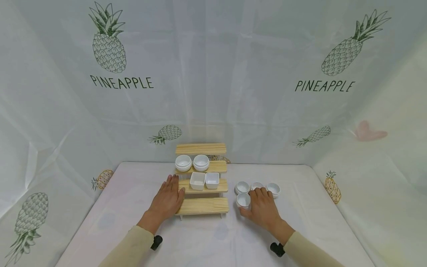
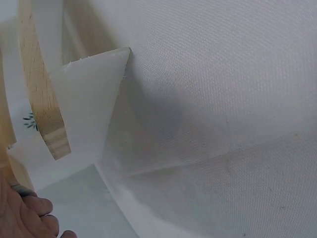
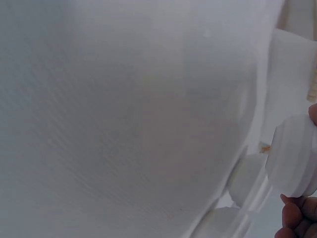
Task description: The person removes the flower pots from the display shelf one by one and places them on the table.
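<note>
Head view: right hand [image 1: 263,207] pinches a small white cup [image 1: 243,200]; left hand [image 1: 168,198] lies spread beside the wooden rack [image 1: 203,206].

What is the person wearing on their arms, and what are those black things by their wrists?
Both arms wear long, plain sleeves of a pale beige-yellow: the left sleeve and the right sleeve. They end at the wrists. The left hand and right hand are bare, with no gloves or rings to be seen. A small black device sits under each wrist, left and right. No cables show.

free: table front [image 1: 213,241] | blocked: wooden rack [image 1: 203,205], small bowls [image 1: 273,188]
</note>
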Tool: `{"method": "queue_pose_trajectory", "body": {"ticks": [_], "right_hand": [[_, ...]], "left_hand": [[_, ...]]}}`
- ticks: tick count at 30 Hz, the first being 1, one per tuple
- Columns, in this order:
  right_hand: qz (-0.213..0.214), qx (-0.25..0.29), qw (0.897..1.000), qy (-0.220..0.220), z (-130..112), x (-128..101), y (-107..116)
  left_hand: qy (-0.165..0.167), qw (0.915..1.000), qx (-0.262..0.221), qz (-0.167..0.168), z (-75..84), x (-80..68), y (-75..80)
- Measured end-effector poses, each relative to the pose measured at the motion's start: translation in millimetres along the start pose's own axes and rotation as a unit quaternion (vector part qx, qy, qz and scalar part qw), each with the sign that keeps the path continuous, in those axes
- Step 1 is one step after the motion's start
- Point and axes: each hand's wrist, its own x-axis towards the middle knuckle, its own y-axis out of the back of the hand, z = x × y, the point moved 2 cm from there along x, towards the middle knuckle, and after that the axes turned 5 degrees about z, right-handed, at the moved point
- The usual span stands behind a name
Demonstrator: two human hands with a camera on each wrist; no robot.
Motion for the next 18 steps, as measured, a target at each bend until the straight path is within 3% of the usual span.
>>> {"method": "queue_pose_trajectory", "body": {"ticks": [18], "right_hand": [[-0.025,0.004,1.000,-0.001,1,-13,-17]], "left_hand": [[0.003,0.9999,-0.009,-0.006,2.0,-0.9,2.2]]}}
